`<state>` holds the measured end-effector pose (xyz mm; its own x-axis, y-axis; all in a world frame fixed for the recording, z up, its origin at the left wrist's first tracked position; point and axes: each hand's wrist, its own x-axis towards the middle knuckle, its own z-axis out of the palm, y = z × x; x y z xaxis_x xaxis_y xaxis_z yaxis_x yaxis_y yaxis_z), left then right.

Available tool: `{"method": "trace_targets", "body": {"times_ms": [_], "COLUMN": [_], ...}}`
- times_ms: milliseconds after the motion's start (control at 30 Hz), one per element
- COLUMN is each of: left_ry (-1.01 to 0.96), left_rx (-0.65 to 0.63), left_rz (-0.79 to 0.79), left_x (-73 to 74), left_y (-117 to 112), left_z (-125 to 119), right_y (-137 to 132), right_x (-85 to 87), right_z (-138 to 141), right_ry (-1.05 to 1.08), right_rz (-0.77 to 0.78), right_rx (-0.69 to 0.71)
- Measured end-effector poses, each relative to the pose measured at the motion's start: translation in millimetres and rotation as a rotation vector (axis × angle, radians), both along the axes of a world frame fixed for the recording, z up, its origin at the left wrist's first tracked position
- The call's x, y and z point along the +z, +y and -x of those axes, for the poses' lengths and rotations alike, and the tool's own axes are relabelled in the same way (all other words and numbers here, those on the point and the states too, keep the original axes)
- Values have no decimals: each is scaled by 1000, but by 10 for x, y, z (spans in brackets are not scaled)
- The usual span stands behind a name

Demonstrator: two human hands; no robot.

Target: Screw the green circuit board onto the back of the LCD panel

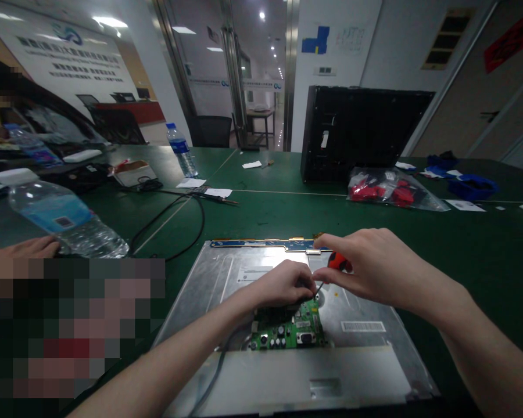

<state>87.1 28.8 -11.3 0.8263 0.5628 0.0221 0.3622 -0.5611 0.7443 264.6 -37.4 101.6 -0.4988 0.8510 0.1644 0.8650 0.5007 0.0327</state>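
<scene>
A display panel (361, 348) lies with its metal back up in front of me. On it sits a green circuit board (287, 331) with small components and a connector. My right hand (375, 264) holds a screwdriver (339, 262) by its red and black handle. The thin shaft slants down to the board's upper right corner. My left hand (285, 283) rests over the board's upper edge with its fingers pinched together at the screwdriver's tip; what they hold is hidden. A narrow blue circuit strip (261, 244) runs along the panel's far edge.
Water bottles (65, 215) stand at the left, near another person's hand (21, 253). A cable (203, 223) with a soldering iron (220, 201) curves across the green table (261, 217). Behind are a black monitor housing (366, 133) and a plastic bag (392, 188) holding red items.
</scene>
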Motion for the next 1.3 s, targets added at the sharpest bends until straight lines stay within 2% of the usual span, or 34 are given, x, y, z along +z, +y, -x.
{"method": "trace_targets", "body": {"times_ms": [100, 233, 467, 700, 900, 1100, 1300], "left_ry": [-5, 3, 10, -4, 2, -13, 3], "left_rx": [-27, -27, -12, -30, -19, -24, -26], "left_rz": [20, 19, 0, 16, 31, 11, 26], "left_x": [-8, -3, 5, 23, 17, 10, 13], "left_y": [7, 11, -1, 5, -2, 2, 0], "left_z": [-3, 1, -1, 1, 4, 0, 0], "right_y": [-2, -31, 2, -16, 27, -13, 18], "right_x": [14, 42, 11, 22, -6, 25, 13], "right_z": [6, -5, -9, -10, -12, -16, 4], "right_ry": [-2, 70, 8, 77, -40, 77, -31], "right_rz": [27, 74, 24, 63, -15, 62, -7], "right_rx": [-12, 46, -20, 49, -47, 45, -26]}}
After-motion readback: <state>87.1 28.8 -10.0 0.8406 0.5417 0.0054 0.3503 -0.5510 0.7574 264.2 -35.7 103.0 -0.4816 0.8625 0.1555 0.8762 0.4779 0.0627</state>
